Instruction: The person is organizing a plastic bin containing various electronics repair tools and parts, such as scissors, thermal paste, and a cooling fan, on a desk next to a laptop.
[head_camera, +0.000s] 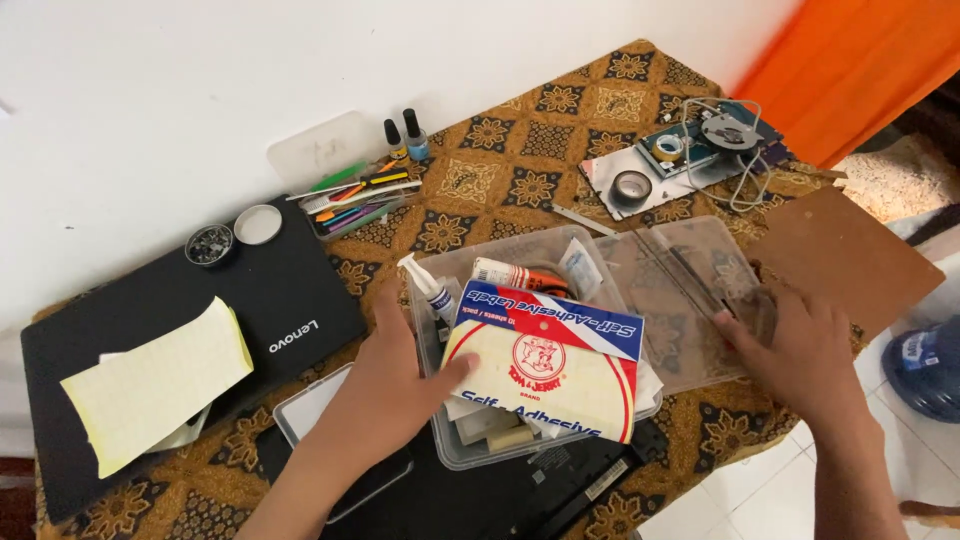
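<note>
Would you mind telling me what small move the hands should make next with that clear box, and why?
Probably lift the label packet out with the left hand. It lies across the top of the open clear plastic box and hides most of what is inside, and the left thumb already rests on its edge. The right hand rests on the clear lid lying beside the box, so that side looks steady.

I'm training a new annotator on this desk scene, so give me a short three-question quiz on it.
1. True or false: the left hand touches the packet of labels.
2. What does the right hand rest on: A the clear lid, B the closed laptop, C the tape roll?
3. What holds the packet?

Key: 1 true; 2 A; 3 the clear plastic box.
</note>
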